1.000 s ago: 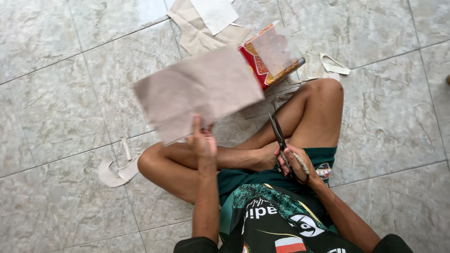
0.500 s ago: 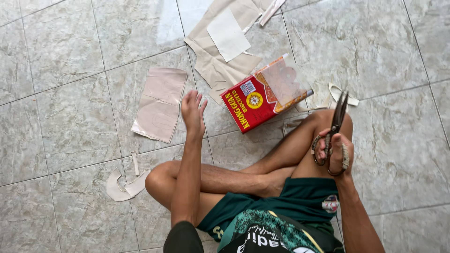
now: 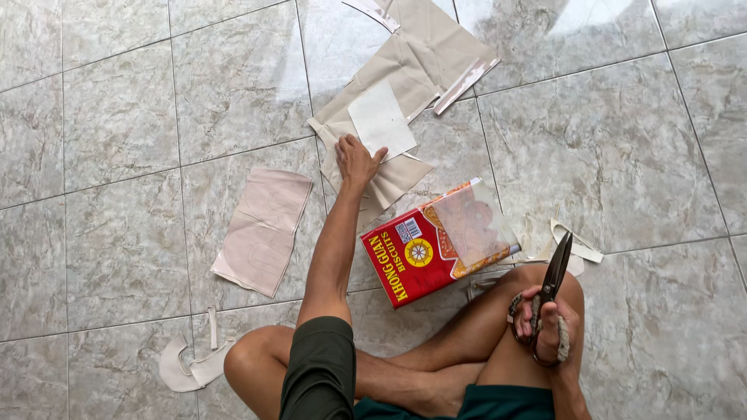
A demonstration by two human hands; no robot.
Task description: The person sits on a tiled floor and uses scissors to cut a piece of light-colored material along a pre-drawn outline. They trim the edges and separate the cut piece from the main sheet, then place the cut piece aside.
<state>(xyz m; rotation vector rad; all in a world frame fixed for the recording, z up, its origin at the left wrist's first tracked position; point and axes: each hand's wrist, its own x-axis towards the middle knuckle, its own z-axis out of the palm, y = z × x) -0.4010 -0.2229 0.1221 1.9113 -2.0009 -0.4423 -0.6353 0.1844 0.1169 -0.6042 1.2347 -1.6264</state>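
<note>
Seated cross-legged on a grey marbled tile floor (image 3: 117, 117). Left hand (image 3: 356, 159) stretched far forward, fingers (image 3: 379, 155) spread and lying flat on a pile of beige fabric sheets (image 3: 405, 70), fingertips touching a small pale square piece of cloth (image 3: 381, 120) on top of that pile; nothing gripped. Right hand (image 3: 548, 327) resting on the right knee, fingers curled tight around the cord-wrapped handles of black metal shears (image 3: 555, 272), blades pointing up and away, close together.

Red rectangular biscuit tin (image 3: 432, 245) lying on the floor just ahead of the crossed legs, between the two arms, a translucent sheet over its right half. Folded beige fabric rectangle (image 3: 262, 229) left of the outstretched arm, apart from it. Curved off-white cut scrap (image 3: 191, 365) beside the left knee. Another pale curved offcut (image 3: 576, 241) on the floor just beyond the shears' tip.
</note>
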